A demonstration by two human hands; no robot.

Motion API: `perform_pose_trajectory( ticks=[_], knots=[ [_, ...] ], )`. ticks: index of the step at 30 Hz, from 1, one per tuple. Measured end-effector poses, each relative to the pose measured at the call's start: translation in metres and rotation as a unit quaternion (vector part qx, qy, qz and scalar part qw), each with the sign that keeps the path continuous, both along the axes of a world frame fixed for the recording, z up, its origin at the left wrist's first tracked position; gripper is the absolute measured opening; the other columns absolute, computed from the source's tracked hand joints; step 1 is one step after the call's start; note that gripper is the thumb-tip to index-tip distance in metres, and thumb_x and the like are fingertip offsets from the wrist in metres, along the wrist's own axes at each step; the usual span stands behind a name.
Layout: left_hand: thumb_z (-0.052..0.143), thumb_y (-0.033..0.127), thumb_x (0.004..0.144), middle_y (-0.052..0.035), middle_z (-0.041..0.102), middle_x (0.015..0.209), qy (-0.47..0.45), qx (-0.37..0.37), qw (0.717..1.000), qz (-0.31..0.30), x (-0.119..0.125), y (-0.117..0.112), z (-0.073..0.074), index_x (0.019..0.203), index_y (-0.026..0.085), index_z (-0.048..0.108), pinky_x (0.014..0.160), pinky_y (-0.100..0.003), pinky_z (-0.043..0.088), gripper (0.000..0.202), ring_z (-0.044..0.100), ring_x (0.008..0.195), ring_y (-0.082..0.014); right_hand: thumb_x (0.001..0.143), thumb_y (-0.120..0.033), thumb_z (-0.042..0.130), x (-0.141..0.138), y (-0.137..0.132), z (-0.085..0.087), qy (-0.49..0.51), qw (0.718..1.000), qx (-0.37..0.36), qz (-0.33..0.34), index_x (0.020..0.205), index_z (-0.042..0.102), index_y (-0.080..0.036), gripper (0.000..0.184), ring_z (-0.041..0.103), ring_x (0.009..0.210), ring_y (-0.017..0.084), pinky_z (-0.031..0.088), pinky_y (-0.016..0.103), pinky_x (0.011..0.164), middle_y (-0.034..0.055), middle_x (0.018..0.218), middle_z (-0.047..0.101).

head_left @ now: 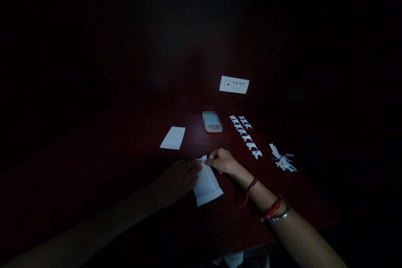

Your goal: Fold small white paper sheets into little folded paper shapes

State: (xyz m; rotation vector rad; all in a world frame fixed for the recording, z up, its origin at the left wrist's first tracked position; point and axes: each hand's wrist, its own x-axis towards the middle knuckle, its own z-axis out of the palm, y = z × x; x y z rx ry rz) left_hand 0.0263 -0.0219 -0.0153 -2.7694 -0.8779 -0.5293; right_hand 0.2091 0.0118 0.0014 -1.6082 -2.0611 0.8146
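A white piece of paper (207,184) with creased strips along its edges lies on the dark red table before me. My left hand (184,176) is closed on its upper left side, fingers across the top of the sheet and thumb lower down. At the narrow far end, my right hand (221,161) has its fingers curled in a pinch at the paper's upper right edge. Both hands hide part of that far end. Another white sheet (173,138) lies flat beyond my left hand.
A phone (212,122), its screen blurred out, lies farther back. To the right run two rows of small folded paper pieces (246,138), then a pile of paper scraps (284,162). A wall socket (234,85) is above the table (125,150). The surroundings are very dark.
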Motion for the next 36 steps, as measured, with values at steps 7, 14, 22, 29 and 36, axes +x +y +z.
perform_pose_trajectory(
  ticks=[7,14,22,29,36],
  knots=[
    [0.036,0.016,0.081,-0.0083,0.045,0.117,-0.008,-0.011,1.000,-0.003,0.0019,-0.0006,0.0018,0.110,0.014,0.043,0.084,-0.036,0.036,0.030,0.041,0.106,-0.0195,0.063,-0.026,0.047,-0.0012,0.0003,0.0017,0.009,1.000,-0.014,-0.016,0.052,0.052,-0.015,0.016,0.039,0.031,0.004,0.032,0.015,0.040,-0.0057,0.036,0.043],
    [0.037,0.016,0.080,-0.0091,0.046,0.115,-0.001,-0.018,1.000,0.002,0.0038,-0.0028,0.0034,0.110,0.013,0.043,0.084,-0.037,0.036,0.031,0.041,0.105,-0.0202,0.062,-0.025,0.048,-0.0022,0.0042,-0.0013,0.016,0.999,-0.031,-0.030,0.052,0.052,-0.015,0.015,0.040,0.032,0.004,0.033,0.016,0.042,-0.0053,0.037,0.045],
    [0.037,0.016,0.080,-0.0091,0.046,0.116,-0.009,-0.021,1.000,0.016,0.0031,-0.0020,0.0047,0.107,0.013,0.044,0.085,-0.036,0.035,0.029,0.041,0.107,-0.0194,0.063,-0.025,0.049,-0.0014,0.0000,0.0007,0.017,0.998,-0.017,-0.049,0.054,0.054,-0.014,0.015,0.042,0.035,0.004,0.033,0.015,0.042,-0.0050,0.038,0.047],
    [0.034,0.019,0.082,-0.0071,0.044,0.118,-0.019,-0.021,0.999,0.025,-0.0009,-0.0031,0.0048,0.108,0.015,0.044,0.086,-0.035,0.033,0.028,0.038,0.109,-0.0183,0.068,-0.035,0.047,0.0029,-0.0054,0.0060,0.030,0.999,-0.021,0.012,0.059,0.056,-0.013,0.025,0.040,0.033,0.003,0.031,0.014,0.041,-0.0057,0.036,0.044],
    [0.034,0.019,0.083,-0.0084,0.045,0.117,-0.017,-0.019,0.999,0.026,-0.0004,-0.0025,0.0029,0.109,0.014,0.044,0.087,-0.036,0.033,0.028,0.037,0.109,-0.0192,0.067,-0.031,0.049,0.0041,-0.0039,0.0026,0.010,1.000,-0.002,0.027,0.056,0.055,-0.013,0.022,0.040,0.034,0.003,0.034,0.014,0.045,-0.0060,0.037,0.045]
  ],
)
